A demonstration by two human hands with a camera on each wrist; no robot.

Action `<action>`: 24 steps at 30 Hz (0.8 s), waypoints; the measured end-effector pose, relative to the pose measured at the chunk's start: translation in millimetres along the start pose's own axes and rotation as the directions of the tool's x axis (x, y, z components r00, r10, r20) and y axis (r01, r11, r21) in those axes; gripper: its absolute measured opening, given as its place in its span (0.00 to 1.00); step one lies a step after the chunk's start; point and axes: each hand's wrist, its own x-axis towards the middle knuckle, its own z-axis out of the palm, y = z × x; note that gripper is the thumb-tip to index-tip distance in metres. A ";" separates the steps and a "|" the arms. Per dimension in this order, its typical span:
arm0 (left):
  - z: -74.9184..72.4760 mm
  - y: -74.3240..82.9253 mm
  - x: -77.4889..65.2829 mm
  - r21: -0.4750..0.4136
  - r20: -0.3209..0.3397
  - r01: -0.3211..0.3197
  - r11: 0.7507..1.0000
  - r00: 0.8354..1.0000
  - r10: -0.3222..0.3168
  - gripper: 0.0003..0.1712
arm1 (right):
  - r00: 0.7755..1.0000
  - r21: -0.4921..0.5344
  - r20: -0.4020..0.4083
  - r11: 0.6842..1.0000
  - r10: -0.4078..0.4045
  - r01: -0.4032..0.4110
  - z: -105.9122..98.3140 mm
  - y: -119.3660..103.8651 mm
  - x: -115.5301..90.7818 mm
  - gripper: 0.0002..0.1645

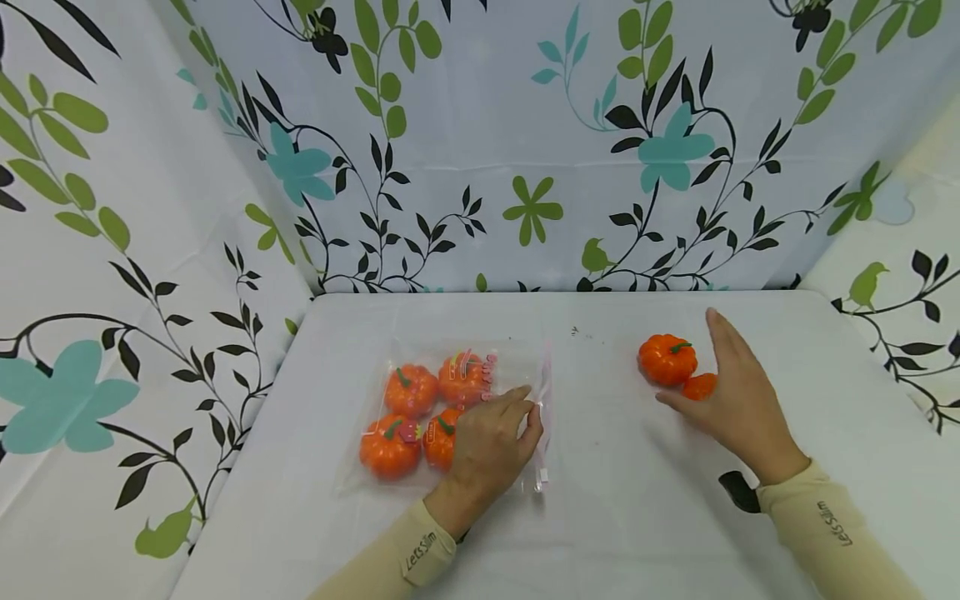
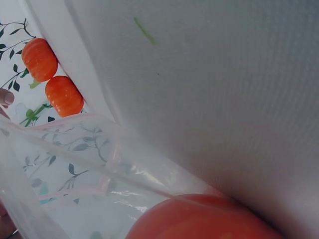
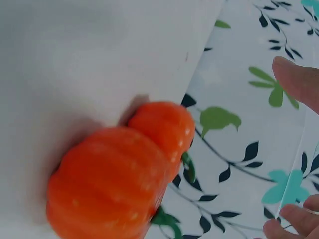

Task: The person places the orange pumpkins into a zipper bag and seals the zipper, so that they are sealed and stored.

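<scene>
Four-lobed leaf prints aside, the work here is a clear zip bag [image 1: 517, 483] lying flat with several small orange pumpkins [image 1: 390, 447] inside. My left hand [image 1: 491, 437] lies over the bag's right part, its fingers holding the film near the zip edge. In the left wrist view the bag's mouth [image 2: 75, 119] stands raised, with fingertips at its rim. To the right, two more pumpkins sit side by side, a larger one [image 1: 667, 360] and a smaller one [image 1: 699, 386], both with green stems. Beside them my right hand [image 1: 742, 408] has thumb and fingers spread wide, holding nothing.
A white table [image 1: 600, 525] carries everything. Behind it hangs a leaf-patterned cloth [image 1: 465, 167], with similar cloth along both sides. Some small dark marks [image 1: 576, 332] show on the tabletop between the bag and the loose pumpkins.
</scene>
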 end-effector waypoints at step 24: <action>-1.7 -0.2 0.0 0.008 -0.008 -0.002 1.000 1.000 0.003 0.03 | 0.859 0.012 0.293 0.897 0.419 -0.442 7.2 67.0 -29.7 0.82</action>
